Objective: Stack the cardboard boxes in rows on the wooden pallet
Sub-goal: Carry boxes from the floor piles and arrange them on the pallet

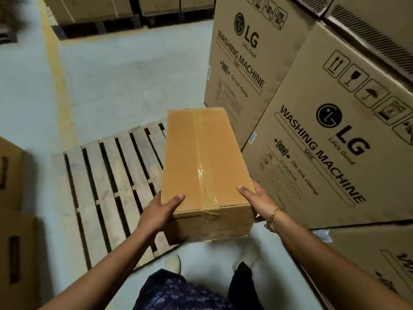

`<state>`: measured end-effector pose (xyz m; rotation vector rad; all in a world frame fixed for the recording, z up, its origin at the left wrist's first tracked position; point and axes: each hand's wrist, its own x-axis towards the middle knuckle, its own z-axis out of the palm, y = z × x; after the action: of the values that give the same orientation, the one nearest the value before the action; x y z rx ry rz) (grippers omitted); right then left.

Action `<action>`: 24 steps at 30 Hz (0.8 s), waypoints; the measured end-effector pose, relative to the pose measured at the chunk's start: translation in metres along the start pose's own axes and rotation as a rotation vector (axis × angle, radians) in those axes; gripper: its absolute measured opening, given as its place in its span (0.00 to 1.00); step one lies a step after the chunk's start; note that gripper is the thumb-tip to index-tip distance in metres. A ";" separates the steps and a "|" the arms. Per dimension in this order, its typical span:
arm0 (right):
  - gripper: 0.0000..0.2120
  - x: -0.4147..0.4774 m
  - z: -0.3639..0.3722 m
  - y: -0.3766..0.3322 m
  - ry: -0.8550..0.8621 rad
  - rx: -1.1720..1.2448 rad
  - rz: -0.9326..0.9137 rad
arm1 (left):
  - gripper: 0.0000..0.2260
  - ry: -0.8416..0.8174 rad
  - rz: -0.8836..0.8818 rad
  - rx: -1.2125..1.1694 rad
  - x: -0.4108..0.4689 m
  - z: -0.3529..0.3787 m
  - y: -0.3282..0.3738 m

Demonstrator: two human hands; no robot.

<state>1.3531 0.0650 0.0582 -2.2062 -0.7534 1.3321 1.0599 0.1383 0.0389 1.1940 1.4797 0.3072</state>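
Observation:
A long brown cardboard box (201, 162), sealed with clear tape along its top, is held in the air in front of me, over the right side of the wooden pallet (107, 189). My left hand (161, 211) grips its near left corner, thumb on top. My right hand (257, 199), with a gold bracelet at the wrist, grips the near right corner, thumb on top too. The pallet lies on the grey floor with bare slats; no box is seen on it.
Tall washing-machine cartons (330, 139) stand stacked close on the right. More cartons (13, 220) sit at the left edge. Pallets loaded with boxes (93, 10) line the far side. A yellow floor line (58, 70) runs past the pallet. My feet are below.

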 end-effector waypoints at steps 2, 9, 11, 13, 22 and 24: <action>0.44 0.031 -0.024 0.000 -0.050 -0.051 0.009 | 0.45 0.041 -0.025 -0.036 0.012 0.027 0.006; 0.36 0.114 -0.094 0.002 -0.255 -0.127 0.043 | 0.42 0.164 -0.142 -0.150 0.028 0.118 0.027; 0.36 0.133 -0.102 0.002 -0.279 -0.139 0.024 | 0.43 0.178 -0.157 -0.196 0.031 0.134 0.029; 0.35 0.151 -0.104 0.002 -0.297 -0.143 0.012 | 0.42 0.200 -0.170 -0.227 0.038 0.144 0.032; 0.34 0.244 -0.082 0.005 -0.344 -0.112 0.010 | 0.50 0.156 -0.239 -0.297 0.121 0.149 0.019; 0.35 0.269 -0.074 0.010 -0.340 -0.102 0.012 | 0.48 0.143 -0.243 -0.297 0.145 0.151 0.013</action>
<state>1.5245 0.2267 -0.0906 -2.0857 -0.9482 1.7359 1.2198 0.1962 -0.0839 0.7596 1.6198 0.4359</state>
